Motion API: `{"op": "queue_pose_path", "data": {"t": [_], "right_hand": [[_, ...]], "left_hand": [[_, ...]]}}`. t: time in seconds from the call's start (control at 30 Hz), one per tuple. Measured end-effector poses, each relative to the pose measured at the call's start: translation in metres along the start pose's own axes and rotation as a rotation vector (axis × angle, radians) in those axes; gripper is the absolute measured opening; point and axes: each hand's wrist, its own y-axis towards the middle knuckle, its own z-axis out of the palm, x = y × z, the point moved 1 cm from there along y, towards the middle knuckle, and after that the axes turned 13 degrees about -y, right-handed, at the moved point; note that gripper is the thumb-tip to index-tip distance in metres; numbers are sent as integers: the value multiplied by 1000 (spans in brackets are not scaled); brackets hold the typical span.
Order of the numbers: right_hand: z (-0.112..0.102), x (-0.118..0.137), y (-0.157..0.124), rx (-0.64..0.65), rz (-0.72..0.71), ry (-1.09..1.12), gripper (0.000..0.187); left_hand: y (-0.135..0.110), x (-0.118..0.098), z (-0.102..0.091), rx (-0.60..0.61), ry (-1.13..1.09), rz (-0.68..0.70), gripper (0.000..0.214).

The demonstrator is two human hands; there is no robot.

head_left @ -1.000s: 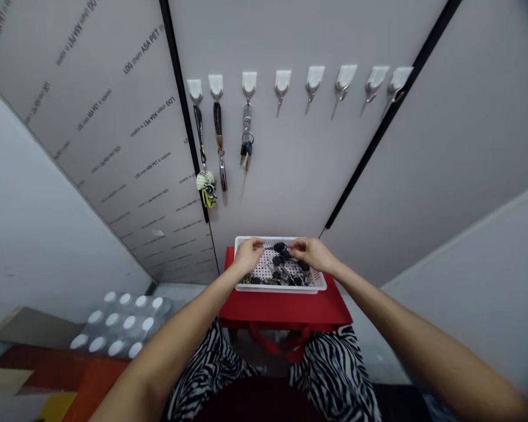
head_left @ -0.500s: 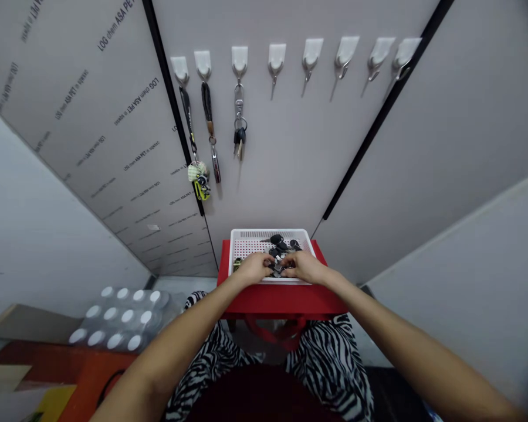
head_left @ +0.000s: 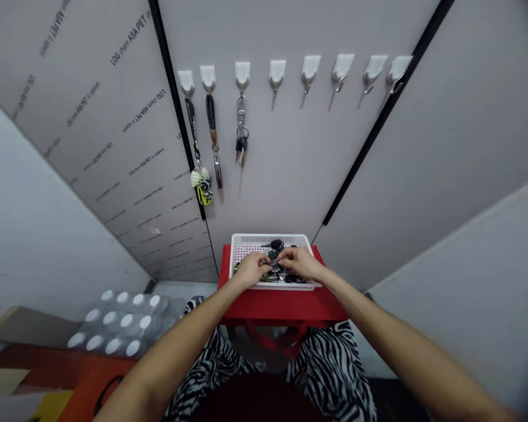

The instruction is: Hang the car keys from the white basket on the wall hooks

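Note:
A white perforated basket (head_left: 246, 241) sits on a small red table (head_left: 281, 305) in front of me and holds several dark keys (head_left: 276, 245). Both hands are inside the basket, close together. My left hand (head_left: 251, 268) and my right hand (head_left: 300, 262) have curled fingers pinching at a bunch of keys between them; what each grips is too small to name. On the grey wall above runs a row of white hooks (head_left: 310, 64). The three leftmost hooks carry keyrings: one with a green-yellow charm (head_left: 201, 179), one on a dark strap (head_left: 212, 126), one with a black key (head_left: 241, 142).
A shrink-wrapped pack of bottles (head_left: 118, 322) lies on the floor at left beside orange and yellow boards (head_left: 70, 381). My knees in zebra-print trousers (head_left: 330, 363) are under the table. Black vertical strips (head_left: 176, 111) divide the wall panels.
Both hands drew back toward the basket's near edge, then moved slightly forward again and stay pinched over the keys. The camera tilted a little.

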Motion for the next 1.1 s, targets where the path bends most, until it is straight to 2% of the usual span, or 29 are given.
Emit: {"op": "queue_pose_path", "data": {"t": [0.13,0.3,0.43,0.53,0.67,0.8,0.9,1.0,1.1], "right_hand": [[0,9,1,-18,40,164,19],[7,12,2,-11,113,429,21],[11,14,1,50,79,457,24],[13,16,0,80,23,441,27],[7,16,3,3,70,472,23],[-9,18,7,-127,45,338,18],[-22,27,8,-225,-12,164,12],[-33,43,10,-250,-90,-2,7],[-43,63,14,-225,-177,-39,6]], "left_hand": [[2,0,-5,-114,-121,-3,15],[8,6,-5,-105,-487,-92,11],[9,5,-8,-171,-806,-159,7],[8,1,-14,-207,-926,-199,5],[7,-1,-20,-223,-922,-218,6],[9,0,-24,-205,-776,-209,6],[10,-4,-27,-207,-613,-111,16],[10,-16,-28,-178,-519,-3,33],[15,-32,-27,-107,-540,95,25]]}}
